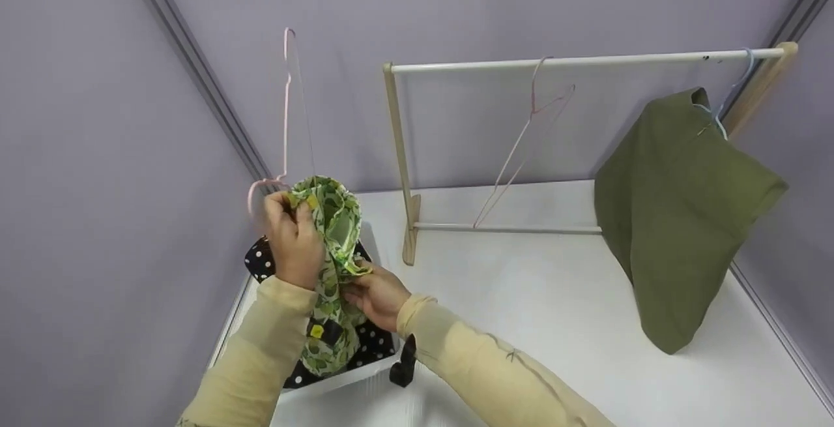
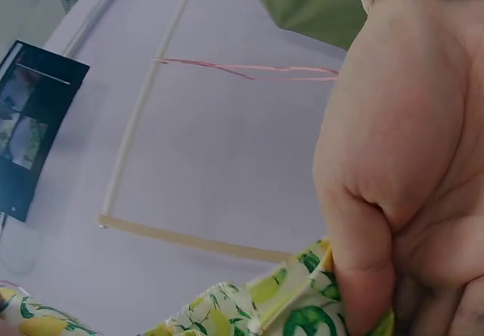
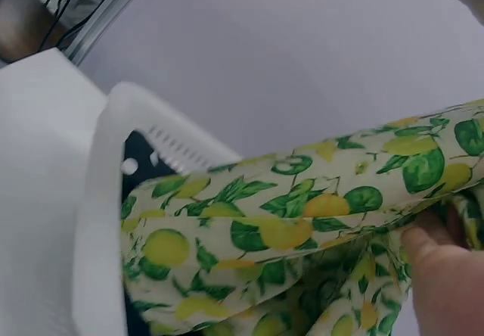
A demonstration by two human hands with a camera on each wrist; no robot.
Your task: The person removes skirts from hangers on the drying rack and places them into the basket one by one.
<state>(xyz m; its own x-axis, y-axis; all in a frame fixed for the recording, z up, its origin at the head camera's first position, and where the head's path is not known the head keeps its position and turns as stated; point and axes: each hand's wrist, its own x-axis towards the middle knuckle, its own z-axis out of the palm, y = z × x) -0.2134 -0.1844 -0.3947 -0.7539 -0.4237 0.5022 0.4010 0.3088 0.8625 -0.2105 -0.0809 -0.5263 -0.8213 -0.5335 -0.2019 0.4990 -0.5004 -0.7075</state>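
Note:
A green-and-yellow lemon-print garment (image 1: 332, 309) hangs from both hands over a white basket (image 1: 345, 380), its upper opening spread. My left hand (image 1: 293, 241) pinches the top edge between thumb and fingers. Lower on the opening's other side, my right hand (image 1: 378, 293) grips the cloth. A pink wire hanger (image 1: 287, 107) stands sideways by the left hand, hook to the left; one end runs down to the garment. Whether the left hand also holds it, I cannot tell. The right wrist view shows the right hand (image 3: 446, 275) partly tucked into the garment's folds (image 3: 257, 230).
Black polka-dot cloth (image 1: 378, 342) lies in the basket. To the right stands a clothes rack (image 1: 456, 66) with another pink hanger (image 1: 515, 153) on its bar. A green garment (image 1: 677, 205) hangs at its right end on a blue hanger (image 1: 746, 72). Walls enclose the white tabletop (image 1: 508, 303).

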